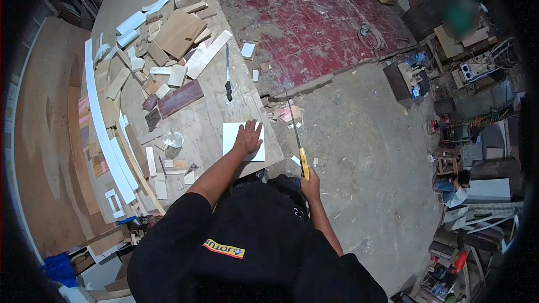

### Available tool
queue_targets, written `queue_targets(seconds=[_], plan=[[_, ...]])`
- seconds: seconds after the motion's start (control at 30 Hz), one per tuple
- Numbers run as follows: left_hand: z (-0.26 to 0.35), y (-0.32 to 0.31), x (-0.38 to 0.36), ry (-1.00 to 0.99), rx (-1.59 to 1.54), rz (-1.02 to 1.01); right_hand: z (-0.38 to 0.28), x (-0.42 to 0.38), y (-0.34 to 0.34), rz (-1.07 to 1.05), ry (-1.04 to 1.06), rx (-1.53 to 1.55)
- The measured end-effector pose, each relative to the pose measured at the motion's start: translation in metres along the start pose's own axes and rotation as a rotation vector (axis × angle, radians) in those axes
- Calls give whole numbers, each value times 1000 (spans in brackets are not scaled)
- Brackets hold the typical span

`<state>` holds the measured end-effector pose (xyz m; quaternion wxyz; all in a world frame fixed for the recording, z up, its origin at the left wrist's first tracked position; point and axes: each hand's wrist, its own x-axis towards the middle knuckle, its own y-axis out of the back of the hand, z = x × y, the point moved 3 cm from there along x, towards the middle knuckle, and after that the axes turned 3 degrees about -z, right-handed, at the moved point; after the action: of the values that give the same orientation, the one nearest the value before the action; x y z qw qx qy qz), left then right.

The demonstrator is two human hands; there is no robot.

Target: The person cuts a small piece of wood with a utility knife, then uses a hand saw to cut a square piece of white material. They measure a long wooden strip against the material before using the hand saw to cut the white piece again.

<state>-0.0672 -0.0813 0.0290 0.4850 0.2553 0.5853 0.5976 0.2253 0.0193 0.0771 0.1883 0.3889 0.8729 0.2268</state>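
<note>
My left hand (247, 138) lies flat with fingers spread on a white square board (230, 134) near the table's right edge. In my right hand (310, 184) is a handsaw (304, 160) with a yellow handle, gripped beside my body. Its long narrow blade points away from me, over the floor just right of the table. Beyond the board, a thin-bladed tool with a black handle (229, 91) rests on the wooden table (216, 109).
Wood offcuts (177, 33) and a dark reddish block (181, 99) are heaped on the table's far left half. A clear plastic bag (173, 139) lies left of the board. Scraps litter the concrete floor (365, 134). Far right, a person (456, 189) sits among stacked material.
</note>
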Motion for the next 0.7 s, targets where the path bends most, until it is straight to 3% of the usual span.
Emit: queue_targets(seconds=[0.2,0.7], plan=[[1,11,7,55,11,-51,1,-5,0,-16,6,-5],[-3,-3,-21,109,-57,89,-2,0,-11,-63,-6,71]])
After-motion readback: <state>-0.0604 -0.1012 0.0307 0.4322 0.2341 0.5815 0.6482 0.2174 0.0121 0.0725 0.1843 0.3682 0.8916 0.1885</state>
